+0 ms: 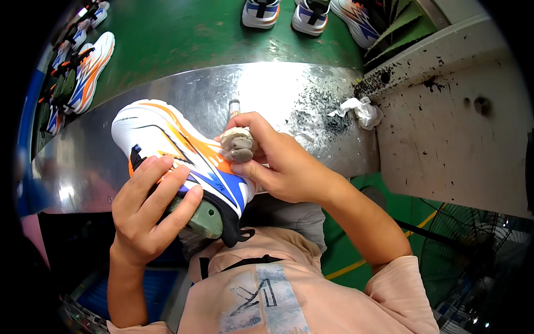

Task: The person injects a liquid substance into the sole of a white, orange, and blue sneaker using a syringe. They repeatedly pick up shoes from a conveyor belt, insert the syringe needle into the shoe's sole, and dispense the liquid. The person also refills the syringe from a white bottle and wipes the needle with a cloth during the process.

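Shoe [167,133] is sitting left of centre, side up, green last [207,220] inside. Left hand [146,209] is gripping it from the lower left, fingers slightly spread, probably to steady it and leave its right side exposed. Right hand [286,167] is pinching a grey lump [238,146] beside that side; can't tell if they're touching. Crumpled tissue [365,113] is lying upper right on the metal bench [194,89].

Glare [272,78] at twelve o'clock on the metal bench [183,89], with a green surface [194,33] beyond; black-spattered pale panel [456,128] near three o'clock; wire-caged fan [473,250] at four; green floor [339,239] crossed by a yellow line [350,269] toward five.
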The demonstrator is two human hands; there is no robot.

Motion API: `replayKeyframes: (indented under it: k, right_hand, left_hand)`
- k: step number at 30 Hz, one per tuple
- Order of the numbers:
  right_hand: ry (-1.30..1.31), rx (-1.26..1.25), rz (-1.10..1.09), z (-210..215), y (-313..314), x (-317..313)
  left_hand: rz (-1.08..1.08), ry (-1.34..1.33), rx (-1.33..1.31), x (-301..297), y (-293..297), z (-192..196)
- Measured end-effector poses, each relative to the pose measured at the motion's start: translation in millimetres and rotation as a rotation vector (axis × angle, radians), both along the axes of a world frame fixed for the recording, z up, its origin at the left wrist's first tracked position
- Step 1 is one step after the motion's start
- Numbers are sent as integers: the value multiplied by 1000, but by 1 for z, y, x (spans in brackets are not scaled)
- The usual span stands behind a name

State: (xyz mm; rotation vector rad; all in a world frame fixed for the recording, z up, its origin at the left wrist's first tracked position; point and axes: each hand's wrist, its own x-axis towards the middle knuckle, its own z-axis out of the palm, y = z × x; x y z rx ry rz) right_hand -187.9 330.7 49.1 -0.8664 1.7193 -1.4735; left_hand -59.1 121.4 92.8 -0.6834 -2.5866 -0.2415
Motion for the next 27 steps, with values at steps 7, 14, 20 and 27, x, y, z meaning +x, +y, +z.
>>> replayKeyframes:
  k: [7,14,20,27]
  right_hand:
    - [71,-72,-12,-9,1,-4]
    - [215,-59,-21,-7,0,-3]
    - [166,-110,-56,-8,4,-14]
    - [161,-41,-378,-7,73,-5]
  left_hand:
    - [5,-2,-26,4,0,-2]
    - [-5,-25,-47,1,4,0]
    - [-3,-53,-73,-7,5,7]
    - [674,-275,362,-26,-7,61]
